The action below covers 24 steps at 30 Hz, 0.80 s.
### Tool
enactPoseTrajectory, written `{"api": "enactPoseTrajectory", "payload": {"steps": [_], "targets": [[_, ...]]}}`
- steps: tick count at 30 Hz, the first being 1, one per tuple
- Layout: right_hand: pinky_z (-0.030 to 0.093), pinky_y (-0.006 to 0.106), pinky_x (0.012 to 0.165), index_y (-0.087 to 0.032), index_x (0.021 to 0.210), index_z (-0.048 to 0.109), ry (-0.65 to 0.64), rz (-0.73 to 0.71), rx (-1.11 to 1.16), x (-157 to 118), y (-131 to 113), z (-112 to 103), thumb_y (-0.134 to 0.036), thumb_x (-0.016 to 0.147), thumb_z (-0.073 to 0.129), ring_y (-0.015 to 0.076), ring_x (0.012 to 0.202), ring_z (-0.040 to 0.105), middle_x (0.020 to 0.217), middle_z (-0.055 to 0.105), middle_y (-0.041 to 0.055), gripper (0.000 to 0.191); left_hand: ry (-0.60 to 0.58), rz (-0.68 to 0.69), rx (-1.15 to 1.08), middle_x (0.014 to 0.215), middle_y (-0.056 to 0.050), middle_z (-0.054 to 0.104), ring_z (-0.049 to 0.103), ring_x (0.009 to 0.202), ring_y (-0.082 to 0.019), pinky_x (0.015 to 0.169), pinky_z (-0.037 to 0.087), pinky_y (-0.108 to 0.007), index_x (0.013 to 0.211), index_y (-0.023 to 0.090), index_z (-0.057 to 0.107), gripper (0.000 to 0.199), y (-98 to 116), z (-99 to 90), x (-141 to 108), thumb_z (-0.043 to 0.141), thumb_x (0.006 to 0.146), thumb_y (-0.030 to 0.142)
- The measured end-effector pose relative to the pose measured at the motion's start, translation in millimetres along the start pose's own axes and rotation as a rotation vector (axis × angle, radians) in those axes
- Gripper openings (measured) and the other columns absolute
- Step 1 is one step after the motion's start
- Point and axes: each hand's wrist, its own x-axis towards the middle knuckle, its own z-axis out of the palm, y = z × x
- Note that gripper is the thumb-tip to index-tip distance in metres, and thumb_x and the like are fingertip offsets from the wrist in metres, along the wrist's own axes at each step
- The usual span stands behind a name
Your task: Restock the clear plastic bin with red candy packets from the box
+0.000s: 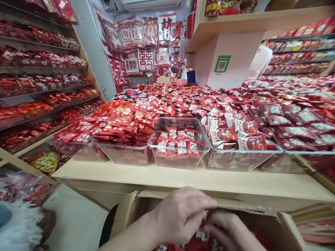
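My left hand (pixel 181 213) reaches over an opened cardboard box (pixel 124 212) at the bottom of the head view. Its fingers are curled together, and what they hold is hidden. Close beside it, my right hand (pixel 227 225) bends inward inside the box, its fingers smeared by motion. Below and between the hands lie small red packets (pixel 201 235) with white print, partly covered by my fingers. On the counter beyond stands a clear plastic bin (pixel 180 162), partly filled with similar red-and-white packets (pixel 180 141).
Several clear bins heaped with packets (pixel 235 130) line the wooden counter (pixel 125 174). More packets pile up behind them. Stocked shelves (pixel 44 92) rise at the left. A pillar with a QR code sign (pixel 222 65) stands behind. Part of a person (pixel 260 61) shows at the right.
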Motion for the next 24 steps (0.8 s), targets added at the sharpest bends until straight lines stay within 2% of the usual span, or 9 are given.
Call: {"api": "enactPoseTrajectory", "payload": {"steps": [3, 5, 9, 11, 14, 17, 21, 24], "targets": [[0.038, 0.026, 0.047, -0.022, 0.061, 0.05, 0.093, 0.084, 0.171, 0, -32, -18, -0.048, 0.08, 0.044, 0.0139, 0.048, 0.046, 0.052, 0.05, -0.0016, 0.032, 0.025, -0.41, -0.227, 0.114, -0.011, 0.057, 0.058, 0.097, -0.019, 0.082, 0.048, -0.032, 0.126, 0.019, 0.039, 0.057, -4, -3.1, -3, 0.063, 0.074, 0.023], [0.035, 0.023, 0.042, -0.021, 0.065, 0.049, 0.159, 0.149, 0.32, 1, -45, -22, -0.051, 0.08, 0.045, 0.0111, 0.043, 0.043, 0.05, 0.049, -0.003, 0.033, 0.017, -0.559, -0.417, 0.111, -0.011, 0.059, 0.06, 0.092, -0.018, 0.081, 0.048, -0.032, 0.13, 0.02, 0.032, 0.067, -6, -5.6, 0, 0.066, 0.072, 0.024], [0.035, 0.02, 0.04, -0.019, 0.067, 0.05, 0.34, 0.141, 0.438, 6, -58, -24, -0.048, 0.078, 0.052, 0.0088, 0.042, 0.045, 0.051, 0.053, -0.0022, 0.031, 0.005, -0.584, -0.634, 0.106, -0.009, 0.062, 0.058, 0.096, -0.017, 0.085, 0.045, -0.031, 0.125, 0.017, 0.041, 0.054, -6, -7.0, 4, 0.062, 0.076, 0.019], [0.034, 0.018, 0.038, -0.019, 0.067, 0.05, 0.414, 0.132, 0.528, 11, -64, -27, -0.048, 0.077, 0.054, 0.0074, 0.04, 0.045, 0.051, 0.054, -0.0023, 0.031, 0.016, -0.633, -0.681, 0.102, -0.009, 0.063, 0.061, 0.086, -0.016, 0.074, 0.048, -0.026, 0.122, 0.017, 0.047, 0.047, -5, -7.7, 5, 0.061, 0.077, 0.022], [0.036, 0.016, 0.039, -0.018, 0.067, 0.05, 0.453, 0.105, 0.67, 19, -69, -31, -0.046, 0.075, 0.058, 0.0054, 0.039, 0.045, 0.051, 0.055, -0.0035, 0.03, 0.096, -0.714, -0.749, 0.084, -0.006, 0.065, 0.062, 0.061, -0.011, 0.052, 0.047, -0.02, 0.121, 0.016, 0.048, 0.043, -6, -9.4, 7, 0.058, 0.079, 0.024], [0.039, 0.016, 0.042, -0.018, 0.067, 0.05, 0.475, 0.076, 0.719, 25, -69, -28, -0.044, 0.075, 0.059, 0.0053, 0.041, 0.047, 0.052, 0.056, -0.0038, 0.029, 0.174, -0.727, -0.774, 0.073, -0.004, 0.064, 0.061, 0.057, -0.011, 0.048, 0.046, -0.019, 0.116, 0.013, 0.051, 0.038, -7, -11.1, 8, 0.056, 0.08, 0.022], [0.039, 0.017, 0.041, -0.021, 0.076, 0.051, 0.392, 0.063, 0.692, 22, -68, -22, -0.043, 0.078, 0.056, 0.0064, 0.042, 0.048, 0.054, 0.056, -0.0045, 0.023, 0.2, -0.703, -0.741, 0.077, -0.005, 0.065, 0.059, 0.059, -0.01, 0.052, 0.045, -0.019, 0.11, 0.013, 0.055, 0.031, -5, -11.2, 5, 0.056, 0.08, 0.021], [0.041, 0.019, 0.044, -0.02, 0.072, 0.053, 0.457, -0.006, 0.478, 24, -78, -39, -0.042, 0.078, 0.056, 0.0082, 0.046, 0.05, 0.054, 0.056, -0.0032, 0.022, 0.209, -0.678, -0.743, 0.083, -0.005, 0.065, 0.059, 0.063, -0.01, 0.055, 0.045, -0.02, 0.116, 0.017, 0.048, 0.035, -5, -8.9, 1, 0.053, 0.082, 0.023]]}}
